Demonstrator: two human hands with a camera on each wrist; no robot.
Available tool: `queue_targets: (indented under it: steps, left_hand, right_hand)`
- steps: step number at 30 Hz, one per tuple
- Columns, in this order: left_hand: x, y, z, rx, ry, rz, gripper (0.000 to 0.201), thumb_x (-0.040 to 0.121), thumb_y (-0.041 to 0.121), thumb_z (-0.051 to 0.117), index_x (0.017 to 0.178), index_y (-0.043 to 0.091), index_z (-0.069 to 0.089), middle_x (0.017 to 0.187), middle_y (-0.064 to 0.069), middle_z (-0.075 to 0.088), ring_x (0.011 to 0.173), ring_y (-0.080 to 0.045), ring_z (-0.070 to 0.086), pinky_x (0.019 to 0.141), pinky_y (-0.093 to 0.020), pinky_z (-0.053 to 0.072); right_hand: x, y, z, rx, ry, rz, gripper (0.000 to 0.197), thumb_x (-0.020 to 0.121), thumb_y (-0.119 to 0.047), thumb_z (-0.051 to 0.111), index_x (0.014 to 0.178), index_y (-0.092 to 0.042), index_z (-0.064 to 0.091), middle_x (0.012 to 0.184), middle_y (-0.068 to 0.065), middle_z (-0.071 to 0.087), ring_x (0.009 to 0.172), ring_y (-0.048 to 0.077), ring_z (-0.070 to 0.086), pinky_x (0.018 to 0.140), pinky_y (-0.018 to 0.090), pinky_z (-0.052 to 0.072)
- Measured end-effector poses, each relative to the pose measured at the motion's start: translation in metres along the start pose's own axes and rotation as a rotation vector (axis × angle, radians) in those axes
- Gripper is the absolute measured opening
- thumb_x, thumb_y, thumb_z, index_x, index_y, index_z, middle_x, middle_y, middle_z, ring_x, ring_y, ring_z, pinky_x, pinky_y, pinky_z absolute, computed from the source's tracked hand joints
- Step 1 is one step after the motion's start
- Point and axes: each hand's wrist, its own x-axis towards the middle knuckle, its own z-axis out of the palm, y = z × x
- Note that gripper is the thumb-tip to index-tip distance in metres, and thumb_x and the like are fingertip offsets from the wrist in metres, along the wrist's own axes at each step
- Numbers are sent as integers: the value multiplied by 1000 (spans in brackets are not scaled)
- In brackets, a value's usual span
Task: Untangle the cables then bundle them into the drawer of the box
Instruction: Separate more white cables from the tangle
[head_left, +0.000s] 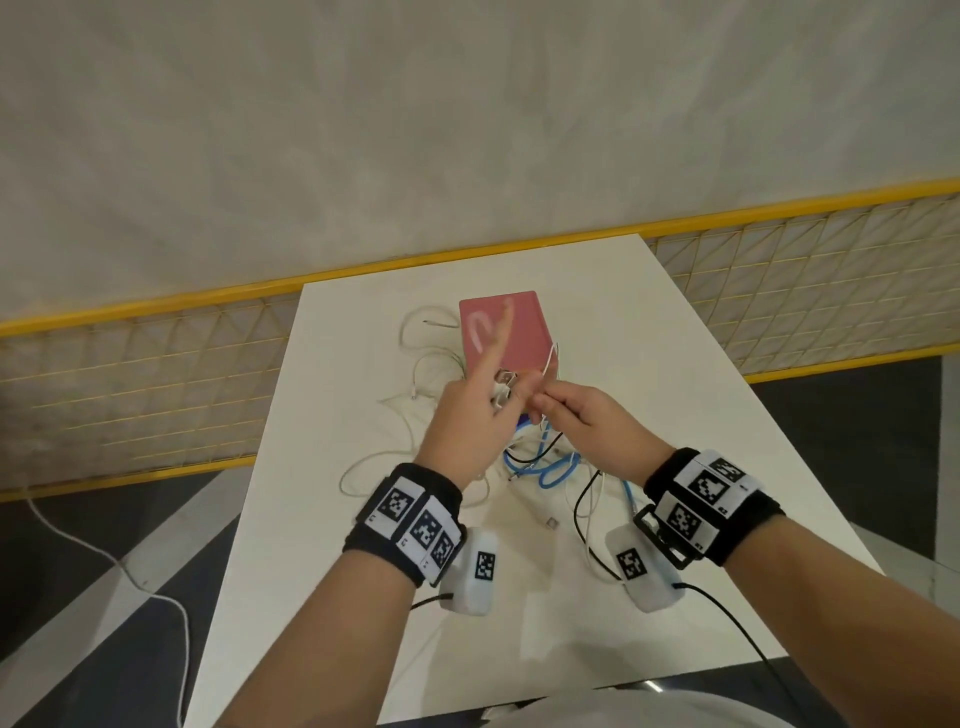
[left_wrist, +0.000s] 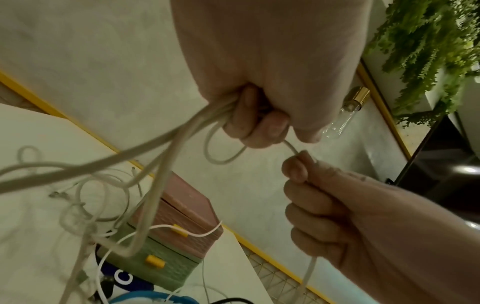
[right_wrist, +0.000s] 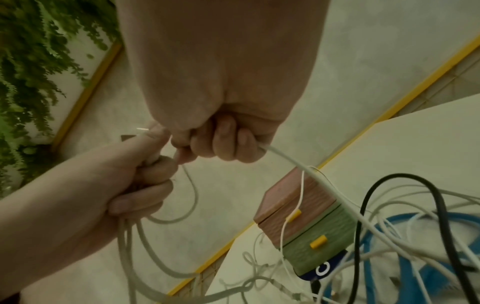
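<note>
White cable (left_wrist: 166, 142): several off-white strands are gathered in the left hand (head_left: 467, 415), whose lower fingers (left_wrist: 241, 121) are curled tight round them, as the left wrist view shows. In the head view one finger of that hand points straight up across the pink lid. A short run of the same cable leaves the left fingers and passes directly into the right hand (head_left: 587, 421), held just beside the left. The right fingers (right_wrist: 228, 142) are closed in a fist round the strand, which exits below them and slopes down to the heap on the table.

Loose cables: below and between both hands lie a blue cable (head_left: 558, 470), a black cable (right_wrist: 439, 209) and further thin white leads (head_left: 415, 364), crossed over one another. Which strands are knotted cannot be told with certainty; the left wrist view is blurred there.

Box (right_wrist: 306, 222): a small drawer unit stands beyond the fingertips on the white table (head_left: 675, 338), touching the heap. It has a pink upper section and a green lower drawer (right_wrist: 319, 248), each with a yellow handle. Both drawers appear closed. A thin white lead is draped across its front, and a dark blue item with white lettering lies under its near edge.

Surroundings: a yellow-framed mesh barrier (head_left: 156, 374) runs past the table's far edge. Both wrists carry black bands with printed markers (head_left: 415, 519). Green foliage (right_wrist: 39, 61) hangs on the wall at one side
</note>
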Motion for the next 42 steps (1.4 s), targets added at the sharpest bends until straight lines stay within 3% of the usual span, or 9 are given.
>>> queue_targets:
  steps: [4,8,15,19,22,32,36,39,42]
  left_hand:
    - [1,-5,3,-7,-66,28,24,98,45,48,119,38,55,61,4,61,45,-8,46,52,-24,42]
    - [4,-8,-1,20,-81,-10,35,94,49,51,83,17,55,65,4,63,45,-7,46,48,-20,39]
    - [22,-34,-51,-15,479,-208,24,96,39,54,86,17,53,68,4,50,57,-12,42,52,-22,36]
    - [9,-16,-24,2,122,-162,33,99,38,50,131,37,49,102,5,62,51,5,53,47,-11,40]
    - [1,-12,7,-8,-127,-120,20,96,46,52,107,32,61,91,1,69,65,-3,58,56,-14,41]
    - [29,-22,-45,-2,435,-188,14,98,36,52,96,22,56,80,8,58,70,-6,54,56,-4,35]
    - [11,-7,-20,-2,83,-104,35,99,39,48,134,39,46,98,11,63,65,-8,64,60,-24,54]
    - [5,-8,1,53,-120,-79,24,97,45,49,106,25,58,87,5,69,72,-14,65,73,-38,56]
    - [9,-8,-3,27,-96,-55,27,97,43,52,89,18,57,66,8,61,49,0,46,51,-24,41]
  right_hand:
    - [3,-1,-4,52,12,-14,23,100,-9,40,94,-11,61,85,-3,62,77,0,56,76,12,42]
    - [2,1,-5,54,-12,-21,25,101,-16,40,97,-10,64,83,4,63,76,13,57,74,22,45]
    - [-14,31,-10,-18,46,70,26,101,-24,40,83,-18,58,61,-14,43,56,6,34,58,19,32]
    - [-6,24,-4,-15,63,46,26,101,-20,40,83,-15,57,58,-15,46,53,4,36,59,15,31]
    - [-1,14,-3,-1,55,-15,23,101,-15,41,85,-12,57,59,-15,48,55,3,41,58,13,33]
    - [1,34,-9,-32,32,50,26,102,-21,37,87,-22,58,64,-14,45,59,4,35,61,16,33]
    - [7,22,-2,-1,33,28,24,102,-19,38,89,-16,59,63,-15,45,58,3,40,61,14,34]
    - [10,9,2,63,9,-26,24,101,-9,38,104,-4,61,81,-16,57,73,-8,55,72,6,40]
    - [7,11,2,89,-16,-37,25,102,-11,37,103,-4,60,81,-8,57,74,-3,53,75,12,41]
